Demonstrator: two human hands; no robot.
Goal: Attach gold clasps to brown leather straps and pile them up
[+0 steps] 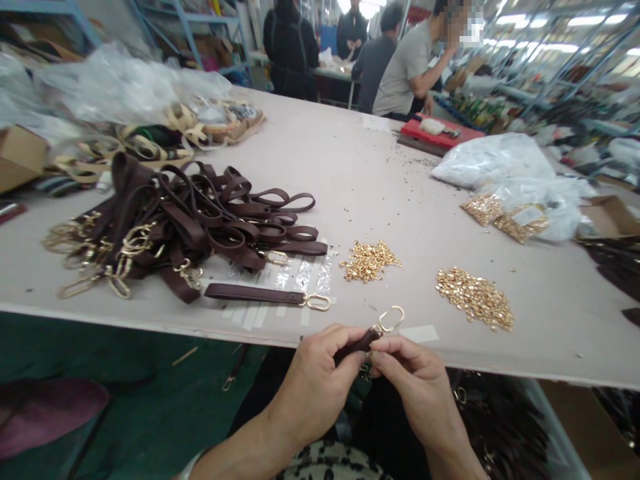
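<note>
My left hand [323,373] is closed around a dark brown leather wrist strap [361,345], just past the table's front edge. A gold oval clasp [391,319] sticks up from the strap's end. There my right hand [413,380] pinches with thumb and forefinger; what lies between its fingertips is tiny and mostly hidden. Another brown strap [255,295] with a gold clasp lies flat on the table, left of my hands. Two heaps of small gold metal pieces are beyond them, a nearer-centre heap [370,261] and a right heap [475,298].
A large pile of brown straps [200,213] with gold clasps covers the table's left. Plastic bags [500,160] and bagged gold pieces [523,221] lie at the right. A red board [440,133] sits farther back. Several people stand or sit beyond the table [320,147].
</note>
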